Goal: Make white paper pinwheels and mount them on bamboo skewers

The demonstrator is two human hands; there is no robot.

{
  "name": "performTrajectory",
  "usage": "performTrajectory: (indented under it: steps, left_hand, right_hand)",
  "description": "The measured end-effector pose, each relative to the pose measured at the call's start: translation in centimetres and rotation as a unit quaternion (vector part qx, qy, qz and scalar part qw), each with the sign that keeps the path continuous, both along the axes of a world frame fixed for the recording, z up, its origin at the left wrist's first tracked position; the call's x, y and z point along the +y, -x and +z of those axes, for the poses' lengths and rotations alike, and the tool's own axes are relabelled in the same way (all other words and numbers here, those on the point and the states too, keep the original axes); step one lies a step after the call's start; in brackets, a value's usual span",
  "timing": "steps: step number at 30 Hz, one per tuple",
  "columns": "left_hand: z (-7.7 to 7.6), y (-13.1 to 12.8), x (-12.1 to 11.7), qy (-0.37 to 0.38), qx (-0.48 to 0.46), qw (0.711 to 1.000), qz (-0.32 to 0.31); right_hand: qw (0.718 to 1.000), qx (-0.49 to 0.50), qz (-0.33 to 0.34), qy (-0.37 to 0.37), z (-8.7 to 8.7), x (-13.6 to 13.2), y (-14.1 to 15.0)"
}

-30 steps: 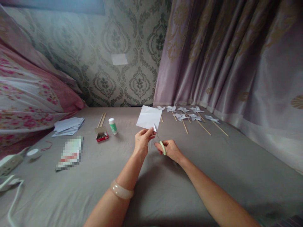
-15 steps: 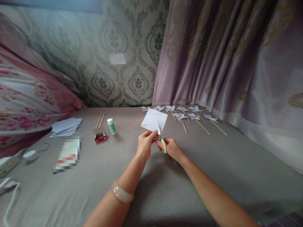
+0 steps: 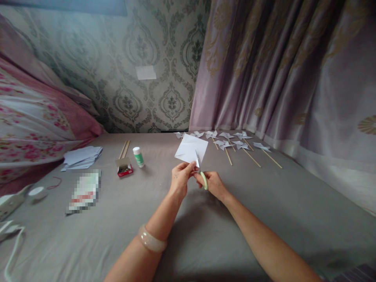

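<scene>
A square sheet of white paper is pinched at its near corner by my left hand, which is closed and wears a pale bangle on its wrist. My right hand grips a pair of scissors by its light green handles. The blades lie across the right part of the paper, pointing away from me. A slit or crease shows near the sheet's left corner. Beyond the paper lie several white paper pinwheels on wooden sticks.
On the left of the grey sheet-covered surface are a stack of white paper, a small red box, wooden sticks, a green-and-white glue stick, a blurred packet and a power strip. A curtain hangs at right.
Hardly anything differs. My right hand and the scissors have shifted very slightly, while my left hand keeps the paper in the same place.
</scene>
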State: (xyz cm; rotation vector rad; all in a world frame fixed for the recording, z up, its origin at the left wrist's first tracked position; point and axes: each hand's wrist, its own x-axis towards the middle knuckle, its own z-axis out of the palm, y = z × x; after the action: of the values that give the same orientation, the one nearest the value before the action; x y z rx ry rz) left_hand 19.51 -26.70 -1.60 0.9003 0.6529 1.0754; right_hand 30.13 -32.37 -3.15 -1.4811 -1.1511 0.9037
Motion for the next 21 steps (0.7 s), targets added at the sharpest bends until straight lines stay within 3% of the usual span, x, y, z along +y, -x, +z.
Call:
performTrajectory:
  steps: [21]
  left_hand:
    - [0.02,0.03,0.05,0.004,-0.002,1.0,0.004]
  right_hand:
    - [1.0,0.0,-0.009,-0.001,0.2,-0.11,-0.02]
